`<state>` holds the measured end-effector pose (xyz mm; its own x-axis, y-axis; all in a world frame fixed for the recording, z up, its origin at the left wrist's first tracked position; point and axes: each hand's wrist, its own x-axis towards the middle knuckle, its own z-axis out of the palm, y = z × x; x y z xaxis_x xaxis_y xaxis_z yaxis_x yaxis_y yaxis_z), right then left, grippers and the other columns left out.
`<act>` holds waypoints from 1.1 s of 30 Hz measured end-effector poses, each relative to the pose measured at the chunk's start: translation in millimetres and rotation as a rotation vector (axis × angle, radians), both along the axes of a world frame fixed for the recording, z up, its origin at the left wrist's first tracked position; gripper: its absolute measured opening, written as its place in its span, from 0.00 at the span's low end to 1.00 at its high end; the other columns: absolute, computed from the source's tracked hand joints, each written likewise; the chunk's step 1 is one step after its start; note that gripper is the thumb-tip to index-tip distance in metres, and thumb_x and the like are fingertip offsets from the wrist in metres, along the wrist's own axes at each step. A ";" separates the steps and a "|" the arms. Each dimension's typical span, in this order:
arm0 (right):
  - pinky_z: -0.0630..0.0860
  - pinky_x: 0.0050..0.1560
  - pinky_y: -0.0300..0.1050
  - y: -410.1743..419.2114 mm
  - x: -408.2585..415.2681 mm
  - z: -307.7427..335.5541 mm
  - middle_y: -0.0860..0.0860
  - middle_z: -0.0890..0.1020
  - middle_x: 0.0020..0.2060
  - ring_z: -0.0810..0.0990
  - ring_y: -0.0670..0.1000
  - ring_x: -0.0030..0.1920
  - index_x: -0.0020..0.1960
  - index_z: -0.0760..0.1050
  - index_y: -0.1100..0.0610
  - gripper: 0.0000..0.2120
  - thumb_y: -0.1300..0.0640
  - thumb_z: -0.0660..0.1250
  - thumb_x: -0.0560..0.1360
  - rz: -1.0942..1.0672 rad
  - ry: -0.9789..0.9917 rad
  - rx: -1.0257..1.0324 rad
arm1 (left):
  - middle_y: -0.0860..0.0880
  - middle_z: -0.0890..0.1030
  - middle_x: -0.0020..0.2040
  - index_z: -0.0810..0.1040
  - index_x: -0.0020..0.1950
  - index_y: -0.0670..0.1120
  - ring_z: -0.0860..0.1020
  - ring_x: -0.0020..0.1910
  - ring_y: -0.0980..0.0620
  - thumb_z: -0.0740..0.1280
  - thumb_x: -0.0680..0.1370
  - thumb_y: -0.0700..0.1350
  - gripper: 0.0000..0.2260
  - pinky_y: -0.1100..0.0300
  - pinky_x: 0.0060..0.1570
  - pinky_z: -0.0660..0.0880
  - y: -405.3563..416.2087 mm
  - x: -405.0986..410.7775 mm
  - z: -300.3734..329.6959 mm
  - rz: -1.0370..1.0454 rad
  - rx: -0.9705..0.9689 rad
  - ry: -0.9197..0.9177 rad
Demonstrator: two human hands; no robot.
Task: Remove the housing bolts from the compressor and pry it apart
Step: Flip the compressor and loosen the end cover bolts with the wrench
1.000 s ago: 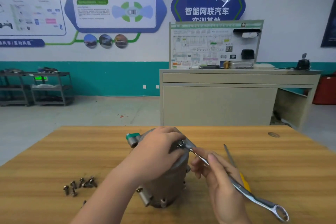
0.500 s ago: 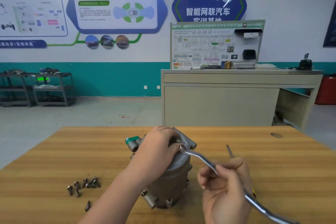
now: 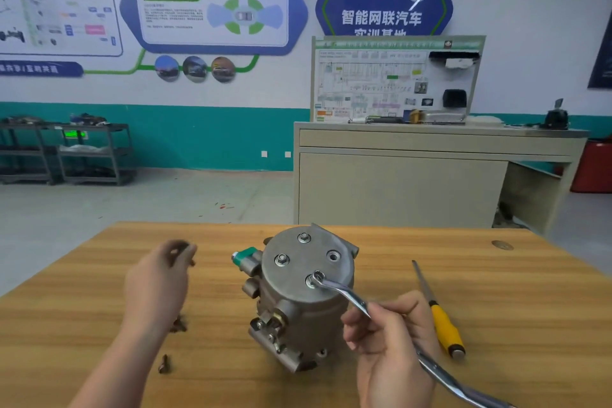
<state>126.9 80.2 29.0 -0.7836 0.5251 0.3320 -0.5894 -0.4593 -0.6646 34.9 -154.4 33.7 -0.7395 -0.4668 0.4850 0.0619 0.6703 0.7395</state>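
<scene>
The grey metal compressor (image 3: 298, 305) stands upright on the wooden table (image 3: 496, 325), round end cover facing up. Two bolts (image 3: 281, 259) sit in the cover, and beside them is one empty hole (image 3: 332, 255). My right hand (image 3: 390, 341) grips a silver ring wrench (image 3: 344, 291); its ring end sits on a bolt at the cover's near edge. My left hand (image 3: 155, 288) is off the compressor, to its left above the table. Its fingertips pinch a small dark bolt (image 3: 180, 250), which is blurred.
Loose bolts (image 3: 178, 326) lie on the table left of the compressor, one more (image 3: 164, 366) nearer me. A yellow-handled screwdriver (image 3: 445, 328) lies right of my right hand. A beige bench (image 3: 430, 175) stands beyond the table.
My left hand has let go of the compressor's top and swung left with a small bolt. The cover is now uncovered. The wrench's ring end stays on the near bolt.
</scene>
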 end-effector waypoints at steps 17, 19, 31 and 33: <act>0.69 0.24 0.35 -37.8 15.1 7.5 0.56 0.79 0.25 0.72 0.48 0.21 0.33 0.71 0.49 0.07 0.60 0.63 0.66 -0.261 -0.082 0.339 | 0.49 0.80 0.60 0.81 0.59 0.57 0.70 0.67 0.47 0.58 0.81 0.59 0.15 0.50 0.65 0.63 -72.2 -29.0 -88.8 0.209 -0.335 -0.678; 0.69 0.24 0.34 -40.0 15.0 7.8 0.56 0.79 0.25 0.72 0.47 0.21 0.32 0.71 0.50 0.06 0.60 0.63 0.66 -0.290 -0.080 0.339 | 0.47 0.74 0.69 0.77 0.66 0.53 0.65 0.73 0.44 0.56 0.81 0.59 0.19 0.47 0.69 0.60 -67.3 -25.0 -81.4 0.185 -0.284 -0.561; 0.72 0.29 0.34 -42.8 5.0 4.0 0.51 0.79 0.28 0.75 0.45 0.26 0.36 0.72 0.45 0.04 0.54 0.63 0.66 -0.418 -0.165 0.208 | 0.70 0.58 0.72 0.55 0.76 0.59 0.58 0.70 0.74 0.70 0.65 0.70 0.44 0.77 0.66 0.56 63.1 40.1 9.0 -0.878 0.042 -0.100; 0.70 0.30 0.31 -38.3 2.3 5.7 0.50 0.77 0.29 0.75 0.42 0.27 0.40 0.70 0.48 0.06 0.57 0.66 0.68 -0.432 -0.139 0.173 | 0.68 0.53 0.74 0.50 0.79 0.56 0.52 0.72 0.72 0.68 0.66 0.71 0.48 0.74 0.70 0.51 73.4 45.0 5.5 -0.784 -0.100 -0.093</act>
<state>129.2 41.9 34.7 -0.5488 0.7586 0.3511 -0.6021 -0.0674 -0.7956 80.0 -81.0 39.1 -0.8739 0.2489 0.4176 0.4843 0.5207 0.7031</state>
